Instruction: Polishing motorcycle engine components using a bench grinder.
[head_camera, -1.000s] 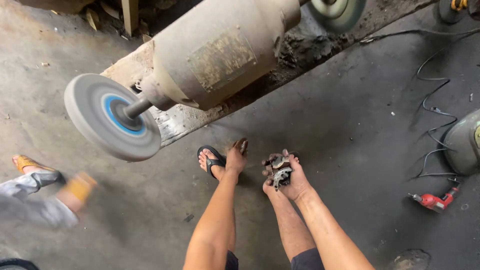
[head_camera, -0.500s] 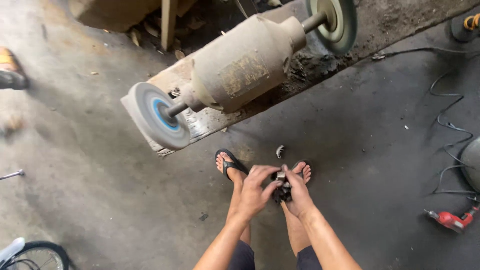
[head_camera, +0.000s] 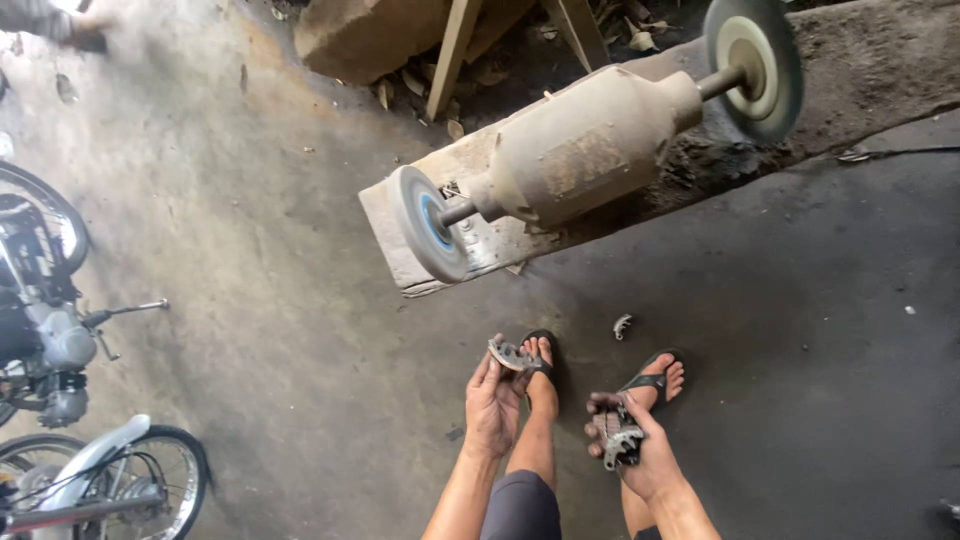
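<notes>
My left hand (head_camera: 493, 402) holds a curved metal part (head_camera: 510, 354) by its fingertips, above my left sandalled foot (head_camera: 541, 372). My right hand (head_camera: 630, 443) grips a bunch of similar grey metal parts (head_camera: 620, 441) near my right foot (head_camera: 660, 378). The two hands are apart. In front of me a dusty bench grinder (head_camera: 585, 152) sits on a wooden plank (head_camera: 470, 240), with a grey-and-blue wheel (head_camera: 428, 223) at its near end and a greenish wheel (head_camera: 756, 65) at the far end.
One loose metal part (head_camera: 622, 325) lies on the dark concrete floor between my feet and the grinder. A motorcycle (head_camera: 60, 400) stands at the left edge. Wooden legs (head_camera: 455, 50) and debris sit behind the plank. A cable (head_camera: 880, 153) runs at the right.
My hands have separated: the left now holds a single part, the right keeps the bunch. The view has shifted, bringing the motorcycle into sight at left.
</notes>
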